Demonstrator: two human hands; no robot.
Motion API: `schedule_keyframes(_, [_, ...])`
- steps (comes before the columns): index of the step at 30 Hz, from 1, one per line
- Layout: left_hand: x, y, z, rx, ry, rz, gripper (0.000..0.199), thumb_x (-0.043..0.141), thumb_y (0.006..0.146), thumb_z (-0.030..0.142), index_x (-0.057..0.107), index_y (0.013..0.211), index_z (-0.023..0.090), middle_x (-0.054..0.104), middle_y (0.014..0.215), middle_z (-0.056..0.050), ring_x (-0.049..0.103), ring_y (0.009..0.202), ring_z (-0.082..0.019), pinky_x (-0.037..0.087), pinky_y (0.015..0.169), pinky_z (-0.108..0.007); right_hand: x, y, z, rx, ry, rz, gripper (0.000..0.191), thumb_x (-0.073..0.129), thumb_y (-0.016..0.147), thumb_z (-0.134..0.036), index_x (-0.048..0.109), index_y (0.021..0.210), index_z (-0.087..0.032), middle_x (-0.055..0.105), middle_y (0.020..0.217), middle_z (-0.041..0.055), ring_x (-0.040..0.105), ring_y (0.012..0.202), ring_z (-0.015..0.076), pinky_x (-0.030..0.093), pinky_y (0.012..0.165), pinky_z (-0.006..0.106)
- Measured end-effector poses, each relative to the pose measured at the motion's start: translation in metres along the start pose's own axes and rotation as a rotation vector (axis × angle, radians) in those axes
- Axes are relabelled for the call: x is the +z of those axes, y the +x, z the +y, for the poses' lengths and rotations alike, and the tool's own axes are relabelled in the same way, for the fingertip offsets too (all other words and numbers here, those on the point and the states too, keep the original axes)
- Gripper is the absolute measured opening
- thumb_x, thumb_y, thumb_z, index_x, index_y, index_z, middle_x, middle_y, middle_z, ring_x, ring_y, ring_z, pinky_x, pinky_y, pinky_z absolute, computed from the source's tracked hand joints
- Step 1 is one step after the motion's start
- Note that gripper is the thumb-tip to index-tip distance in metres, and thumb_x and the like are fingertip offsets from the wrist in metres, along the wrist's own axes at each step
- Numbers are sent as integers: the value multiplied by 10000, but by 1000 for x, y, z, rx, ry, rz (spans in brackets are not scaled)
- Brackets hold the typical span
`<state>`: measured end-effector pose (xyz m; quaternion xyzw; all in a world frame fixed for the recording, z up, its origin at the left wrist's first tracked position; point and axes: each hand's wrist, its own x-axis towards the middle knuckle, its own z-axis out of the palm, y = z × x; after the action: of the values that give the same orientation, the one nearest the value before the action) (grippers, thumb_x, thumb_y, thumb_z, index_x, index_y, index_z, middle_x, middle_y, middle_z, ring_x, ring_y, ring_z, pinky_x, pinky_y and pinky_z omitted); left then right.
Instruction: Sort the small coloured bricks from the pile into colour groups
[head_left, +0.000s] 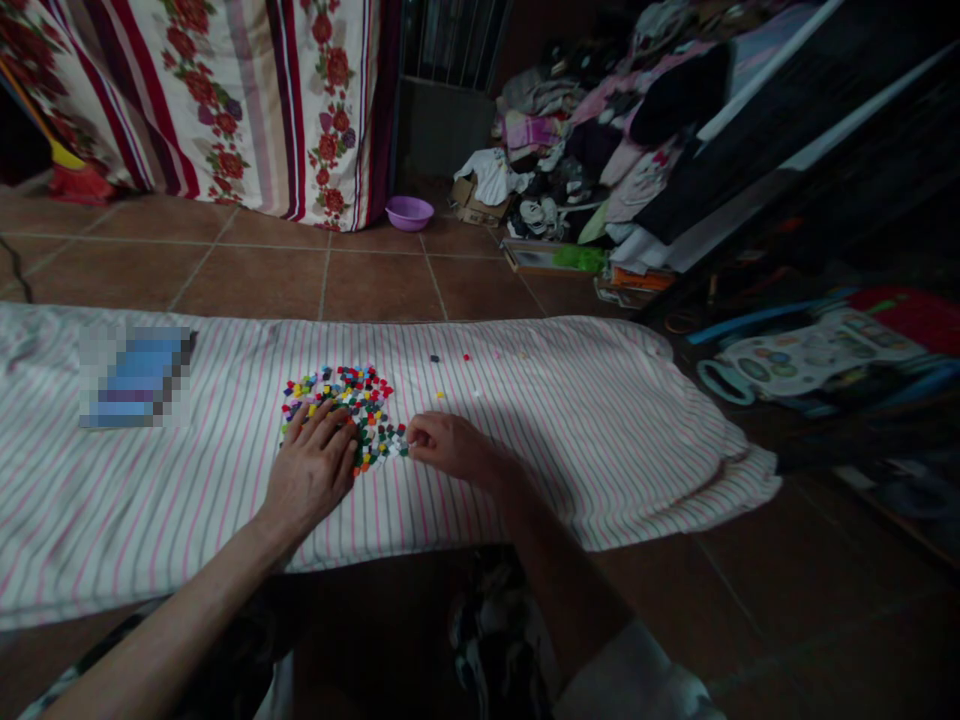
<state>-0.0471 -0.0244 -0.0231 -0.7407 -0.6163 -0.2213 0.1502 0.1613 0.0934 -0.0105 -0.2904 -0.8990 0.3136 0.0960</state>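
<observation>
A patch of small colourful cubes is spread on a striped cloth. My left hand lies over the near left part of the patch, fingers stretched out and covering some of the cubes. At the patch's right edge, my right hand has its fingers curled together beside white and green cubes; whether a cube is pinched in them is hidden. Apart from the patch, several single pieces lie farther back, among them a dark one, a red one and a yellow one.
On the cloth's left side lies a pixelated blue object. Beyond the cloth, a purple basin stands on the tiled floor near a floral curtain. Clothes are heaped at the back right, and a red broom is at far left.
</observation>
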Motion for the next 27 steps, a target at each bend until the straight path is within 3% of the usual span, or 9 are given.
schedule_keyframes(6, [2,0,14,103,-131,9,250,501,888,238,656,1061,144,649,1201,-116,494,1280,-272,366,1115,-516,-2,-2,-14,15,-62,-5,134,708,777,-209,590,828,-172,589,765,-17,520,703,112,356,656,229])
schedule_keyframes(12, [7,-2,21,162,-142,-25,282,494,895,239,640,1112,135,642,1228,-118,477,1300,-271,351,1131,-520,9,2,-25,-4,-182,4,69,630,818,-164,567,797,-180,596,784,7,528,746,139,384,711,261])
schedule_keyframes(20, [10,1,21,149,-136,-6,255,491,889,223,673,1056,161,676,1175,-97,529,1248,-269,362,1119,-528,8,-2,-20,-97,-117,11,156,531,749,-41,548,807,-185,587,807,9,519,771,136,402,743,246])
schedule_keyframes(24, [10,2,21,159,-116,7,249,494,891,225,668,1054,153,683,1160,-91,550,1220,-265,370,1111,-523,-4,-5,-10,-113,-29,60,196,521,704,-7,550,788,-181,557,762,-9,495,721,121,397,704,229])
schedule_keyframes(27, [9,2,20,164,-105,13,238,498,892,225,666,1045,154,690,1143,-87,556,1214,-261,363,1114,-522,-20,-10,9,-71,15,168,163,521,722,-31,568,777,-177,543,757,-9,497,692,111,401,681,225])
